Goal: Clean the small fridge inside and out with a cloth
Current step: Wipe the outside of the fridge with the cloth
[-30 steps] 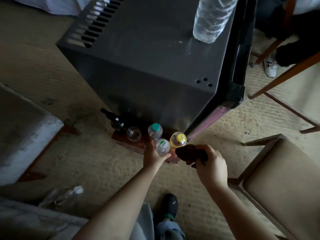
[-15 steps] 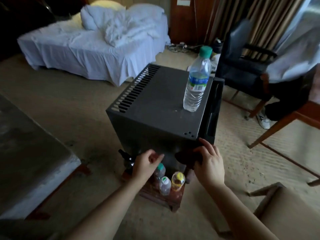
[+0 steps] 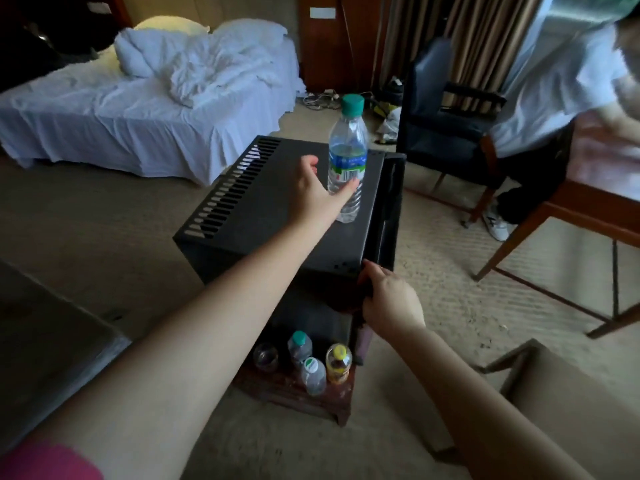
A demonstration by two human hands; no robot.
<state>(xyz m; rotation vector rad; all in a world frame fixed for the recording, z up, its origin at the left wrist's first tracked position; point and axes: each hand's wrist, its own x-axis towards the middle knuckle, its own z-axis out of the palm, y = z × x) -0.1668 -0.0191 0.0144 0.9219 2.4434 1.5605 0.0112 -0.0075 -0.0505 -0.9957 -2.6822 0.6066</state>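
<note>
Left hand (image 3: 317, 188) spread open, empty, just left of upright bottle (image 3: 347, 157) atop fridge (image 3: 277, 223), frame centre. Right hand (image 3: 389, 301) closed on dark cloth (image 3: 341, 299) at fridge's near corner, lower centre.

Dim room; daylight enters far right past striped brown curtains (image 3: 464, 46); motion blur there, wide-angle bending at edges.

Matte black fridge (image 3: 277, 216) dead centre, a row of slots along its nine o'clock edge. Clear water bottle (image 3: 347, 161) on top: teal cap, blue-green label. At six o'clock, a yellow-capped bottle (image 3: 338, 362) of amber drink. White bedding (image 3: 138, 109) at ten o'clock.
</note>
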